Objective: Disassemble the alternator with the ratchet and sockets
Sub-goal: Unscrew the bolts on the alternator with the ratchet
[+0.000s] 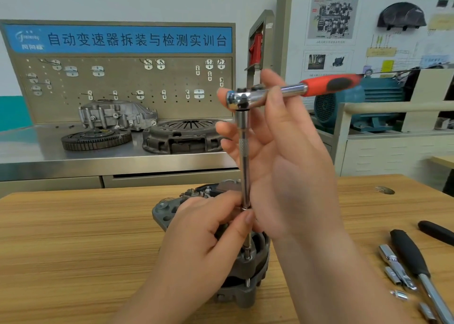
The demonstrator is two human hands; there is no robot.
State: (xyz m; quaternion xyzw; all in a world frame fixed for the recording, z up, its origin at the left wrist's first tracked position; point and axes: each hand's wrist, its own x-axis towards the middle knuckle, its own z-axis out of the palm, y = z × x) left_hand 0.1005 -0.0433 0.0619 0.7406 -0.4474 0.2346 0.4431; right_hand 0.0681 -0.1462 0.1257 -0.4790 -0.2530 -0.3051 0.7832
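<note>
Centrally, low in the frame, a grey alternator (258, 264) stands upright on a wooden worktop (73, 237). A thin chrome extension (244, 156) rises straight up from it to a ratchet (292, 88) near the middle of the frame. The ratchet's red and black handle points toward the upper right.

The left hand (208, 232), entering from the bottom edge, rests against the alternator and pinches the lower part of the extension between thumb and forefinger. The right hand (282, 151), reaching up from the lower right, holds the ratchet's chrome head, with the thumb on the near side and nearly straight fingers behind it.

At the lower right, several small chrome sockets (395, 264) lie on the worktop beside a long tool with a black handle (410, 255). A second black handle (437, 231) lies nearer the right edge.

Behind, across the left half, a steel worktop (36, 146) carries a toothed flywheel (95, 139), a clutch cover (183, 136) and a cast metal housing (115, 114). Above them is a pegboard (122, 85) with hooks, topped by a blue sign (120, 39). A teal motor (344, 104) sits at the middle right, partly hidden by the ratchet handle
</note>
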